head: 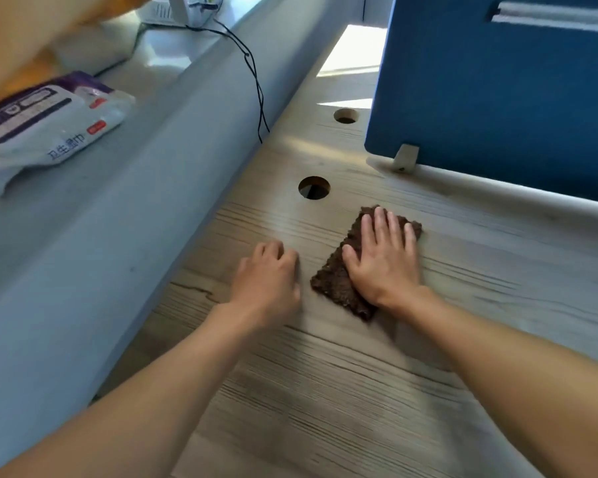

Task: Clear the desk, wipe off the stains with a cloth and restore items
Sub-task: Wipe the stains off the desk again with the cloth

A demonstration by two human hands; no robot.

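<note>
A dark brown folded cloth (335,281) lies flat on the light wood-grain desk (359,391), a little below the nearer round cable hole. My right hand (383,260) presses down on the cloth with straight, spread fingers, covering most of it. My left hand (268,277) rests on the bare desk just left of the cloth, fingers loosely curled, holding nothing. The desk around both hands is bare wood.
A blue partition panel (497,88) stands along the desk's back right on a clip foot (406,158). Two round cable holes (314,188) (345,116) sit behind the hands. Left of the desk, a grey ledge (83,270) carries a wet-wipe pack (49,125); a black cable (256,84) hangs down.
</note>
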